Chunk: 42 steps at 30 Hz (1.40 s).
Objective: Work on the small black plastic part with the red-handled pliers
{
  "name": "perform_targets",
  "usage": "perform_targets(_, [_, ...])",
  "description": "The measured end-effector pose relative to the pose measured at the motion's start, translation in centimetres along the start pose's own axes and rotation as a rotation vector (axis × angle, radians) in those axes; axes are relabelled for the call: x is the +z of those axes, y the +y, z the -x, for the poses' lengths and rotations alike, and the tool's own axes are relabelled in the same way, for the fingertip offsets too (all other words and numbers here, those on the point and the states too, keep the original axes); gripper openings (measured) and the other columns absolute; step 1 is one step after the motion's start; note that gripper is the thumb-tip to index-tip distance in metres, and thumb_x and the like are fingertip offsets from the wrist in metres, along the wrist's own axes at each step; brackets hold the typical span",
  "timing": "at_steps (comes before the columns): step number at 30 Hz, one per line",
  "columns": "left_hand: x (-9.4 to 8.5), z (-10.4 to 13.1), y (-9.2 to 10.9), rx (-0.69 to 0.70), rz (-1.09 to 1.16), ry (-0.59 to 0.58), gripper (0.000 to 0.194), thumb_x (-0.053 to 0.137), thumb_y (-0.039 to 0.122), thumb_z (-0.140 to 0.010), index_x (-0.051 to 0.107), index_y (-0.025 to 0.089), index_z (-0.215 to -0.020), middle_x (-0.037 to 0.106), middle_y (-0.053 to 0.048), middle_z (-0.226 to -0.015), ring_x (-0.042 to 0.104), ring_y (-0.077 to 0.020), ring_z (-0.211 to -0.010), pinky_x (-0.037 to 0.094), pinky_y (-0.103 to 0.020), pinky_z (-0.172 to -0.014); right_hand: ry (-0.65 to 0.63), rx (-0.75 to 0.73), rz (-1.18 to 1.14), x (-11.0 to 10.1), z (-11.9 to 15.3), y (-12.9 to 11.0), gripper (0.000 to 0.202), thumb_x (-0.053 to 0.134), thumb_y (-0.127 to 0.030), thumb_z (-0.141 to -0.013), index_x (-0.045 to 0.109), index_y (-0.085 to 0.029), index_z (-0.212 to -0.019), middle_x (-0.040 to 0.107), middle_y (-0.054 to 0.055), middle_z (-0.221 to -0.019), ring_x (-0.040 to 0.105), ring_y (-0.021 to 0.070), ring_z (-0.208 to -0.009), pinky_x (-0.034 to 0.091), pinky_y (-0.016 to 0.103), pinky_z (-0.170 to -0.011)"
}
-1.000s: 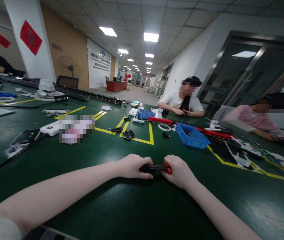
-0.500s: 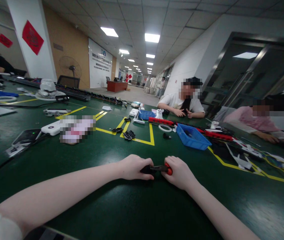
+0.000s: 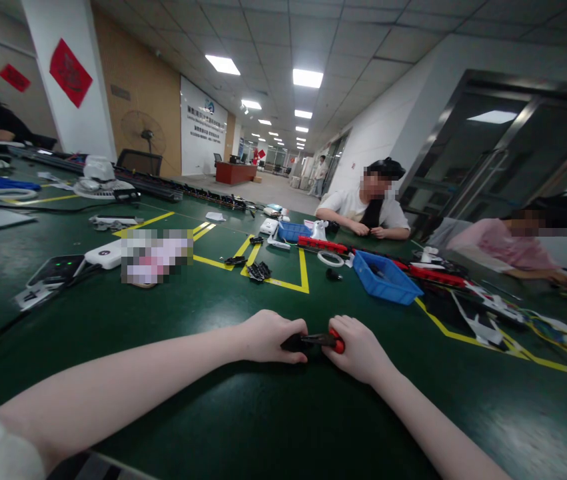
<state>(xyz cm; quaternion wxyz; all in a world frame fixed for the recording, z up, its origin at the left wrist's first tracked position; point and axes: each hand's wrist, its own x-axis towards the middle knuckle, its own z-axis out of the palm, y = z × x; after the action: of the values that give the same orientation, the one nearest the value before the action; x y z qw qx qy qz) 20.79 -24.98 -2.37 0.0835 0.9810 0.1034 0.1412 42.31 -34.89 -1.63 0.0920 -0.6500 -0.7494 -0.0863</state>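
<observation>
My left hand [image 3: 274, 338] is closed round a small black part [image 3: 293, 343], close above the green table [image 3: 188, 413]. Red-handled pliers [image 3: 324, 339] are gripped in my right hand [image 3: 357, 347], with their dark jaws pointing left and meeting the black part. Whether the jaws are closed on it is too small to tell. Beyond my hands, a cluster of black parts [image 3: 259, 271] lies by the yellow tape, with another black piece [image 3: 236, 261] to its left and a small black item [image 3: 334, 274] to its right.
A blue bin [image 3: 386, 279] stands beyond my right hand, beside a white ring [image 3: 330, 259] and red strips [image 3: 322, 245]. A phone [image 3: 156, 260] and white power bank [image 3: 104, 254] lie left. People sit across the table at right and at far left.
The view has shifted slightly. My hands keep nearly the same pose on the black part and pliers. The person across in white has brought their hands closer together and lowered their head.
</observation>
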Motion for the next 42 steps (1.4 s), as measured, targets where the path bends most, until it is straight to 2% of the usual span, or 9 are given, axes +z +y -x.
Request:
perform_targets(5, [0.56, -0.08, -0.1, -0.005, -0.023, 0.074, 0.036, 0.058, 0.051, -0.085, 0.052, 0.023, -0.106, 0.068, 0.0, -0.08, 0.065, -0.0175, -0.07, 0.041, -0.024, -0.063, 0.02, 0.037, -0.023, 0.09, 0.0, -0.07, 0.013, 0.058, -0.027, -0.074, 0.047, -0.022, -0.069, 0.054, 0.002, -0.073, 0.05, 0.0168, -0.068, 0.035, 0.028, -0.061])
perform_targets(9, [0.71, -0.1, -0.21, 0.014, -0.002, 0.083, 0.035, 0.056, 0.052, -0.086, 0.051, 0.023, -0.105, 0.068, 0.001, -0.082, 0.065, -0.0175, -0.07, 0.038, -0.023, -0.058, 0.012, 0.048, -0.041, 0.23, 0.02, 0.05, 0.013, 0.057, -0.027, -0.074, 0.046, -0.022, -0.069, 0.054, 0.002, -0.073, 0.049, 0.0167, -0.068, 0.035, 0.028, -0.061])
perform_targets(17, [0.49, -0.08, -0.42, 0.056, 0.056, 0.069, 0.034, 0.054, 0.051, -0.088, 0.051, 0.023, -0.107, 0.068, 0.0, -0.093, 0.065, -0.0172, -0.074, 0.04, -0.024, -0.06, 0.017, 0.045, -0.056, 0.49, 0.0, 0.2, 0.012, 0.056, -0.027, -0.074, 0.045, -0.022, -0.069, 0.053, 0.002, -0.073, 0.048, 0.0169, -0.068, 0.035, 0.028, -0.061])
perform_targets(26, [0.48, -0.03, -0.66, 0.082, 0.106, 0.058, 0.032, 0.057, 0.046, -0.088, 0.052, 0.023, -0.109, 0.066, -0.001, -0.095, 0.064, -0.0168, -0.076, 0.039, -0.023, -0.059, 0.02, 0.047, -0.058, -0.04, 0.09, -0.14, 0.012, 0.056, -0.026, -0.074, 0.047, -0.022, -0.069, 0.055, 0.002, -0.072, 0.05, 0.0163, -0.067, 0.036, 0.028, -0.06])
perform_targets(42, [-0.23, -0.01, -0.32, 0.025, 0.21, -0.028, 0.035, 0.059, 0.048, -0.086, 0.052, 0.023, -0.109, 0.067, -0.002, -0.093, 0.065, -0.0191, -0.079, 0.04, -0.023, -0.061, 0.044, 0.018, 0.017, 0.06, 0.31, 0.05, 0.013, 0.058, -0.026, -0.073, 0.047, -0.021, -0.071, 0.055, 0.003, -0.077, 0.049, 0.0181, -0.071, 0.036, 0.03, -0.063])
